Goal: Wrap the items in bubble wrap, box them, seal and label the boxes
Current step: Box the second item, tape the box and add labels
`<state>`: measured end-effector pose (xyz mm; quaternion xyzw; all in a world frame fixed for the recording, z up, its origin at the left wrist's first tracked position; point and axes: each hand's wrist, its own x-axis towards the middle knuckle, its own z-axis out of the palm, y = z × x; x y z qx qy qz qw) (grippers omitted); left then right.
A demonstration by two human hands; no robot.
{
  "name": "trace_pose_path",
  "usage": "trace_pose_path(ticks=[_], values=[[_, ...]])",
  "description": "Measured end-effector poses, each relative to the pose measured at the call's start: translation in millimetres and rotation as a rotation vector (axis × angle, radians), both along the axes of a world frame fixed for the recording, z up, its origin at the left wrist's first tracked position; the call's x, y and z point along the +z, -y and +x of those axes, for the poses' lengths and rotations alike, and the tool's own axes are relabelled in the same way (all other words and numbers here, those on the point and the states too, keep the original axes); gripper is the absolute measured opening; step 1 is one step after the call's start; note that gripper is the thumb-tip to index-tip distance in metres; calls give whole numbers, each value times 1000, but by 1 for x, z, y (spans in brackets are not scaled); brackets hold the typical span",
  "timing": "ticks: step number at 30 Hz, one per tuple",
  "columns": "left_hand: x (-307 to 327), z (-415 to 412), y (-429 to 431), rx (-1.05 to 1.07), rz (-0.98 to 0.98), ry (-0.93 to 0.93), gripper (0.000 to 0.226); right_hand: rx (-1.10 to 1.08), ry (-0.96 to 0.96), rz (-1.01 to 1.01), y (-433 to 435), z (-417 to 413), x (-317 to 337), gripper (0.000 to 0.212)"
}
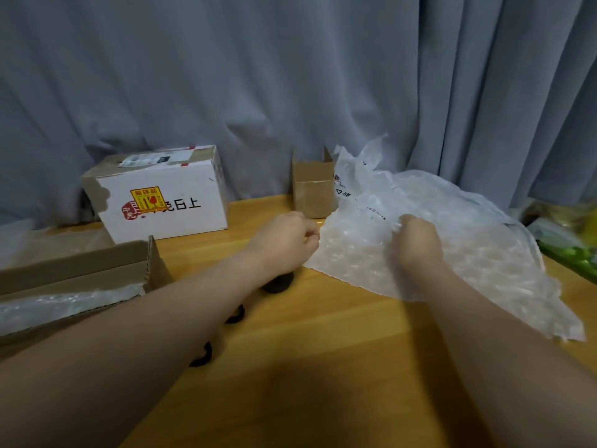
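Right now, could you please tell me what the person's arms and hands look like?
The left forearm and right forearm are bare; no sleeve comes into view. The left hand and right hand wear no gloves, and no watch, bracelet or ring shows on the sides facing the camera. The picture is too soft for finer detail.

Table (323,350): bubble wrap sheet (478,253) on right half. Small open box (311,192) far centre, touching the sheet's far-left edge. Sealed box (161,195) far left. Open carton (74,270) near left, more wrap (58,307) inside. Dark items (277,283) between carton and sheet. Left hand (284,240) at sheet's left edge, right hand (416,244) on it. Curtain (258,76) behind.
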<state>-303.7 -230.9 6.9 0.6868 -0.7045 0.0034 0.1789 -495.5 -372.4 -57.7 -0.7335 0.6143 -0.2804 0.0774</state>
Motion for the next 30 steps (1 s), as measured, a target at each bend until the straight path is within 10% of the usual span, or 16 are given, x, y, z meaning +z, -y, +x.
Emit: trace_pose_path(ticks=[8, 13, 21, 25, 30], values=[[30, 5, -22, -10, -70, -430, 26, -48, 652, -361, -58, 32, 63, 13], [81, 22, -62, -14, -88, -1117, 53, 437, 317, -613, -125, 80, 96, 33], [115, 98, -148, 247, -536, -1095, 17, 758, -154, -771, -235, 150, 122, 47], [125, 133, -195, 298, -538, -1111, 13, 662, 96, -587, -265, 171, 149, 72], [131, 152, -249, 132, -394, -1252, 19, 684, 695, 147, -281, 193, 181, 83]])
